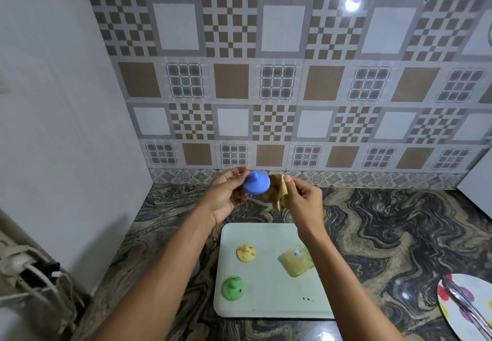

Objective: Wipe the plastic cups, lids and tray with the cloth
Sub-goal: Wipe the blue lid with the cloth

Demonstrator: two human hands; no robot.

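One blue lid point(256, 183) is held up above the desk point(386, 234), beyond the far edge of the tray point(266, 306), probably so that it can be turned freely while it is wiped. It is pinched at its left edge by the curled fingers and thumb of the left hand point(226, 194). The yellowish cloth point(277, 190) is gripped by the right hand point(302, 197) and seems to touch the right side of the lid; one end hangs down. The lid is round and smooth, with a small knob in the middle. On the tray are seen a yellow lid point(246, 253), a green lid point(232, 288) and a pale yellow cup point(296, 259) lying on its side. Dark specks are visible on both lids, so these are judged not yet wiped.
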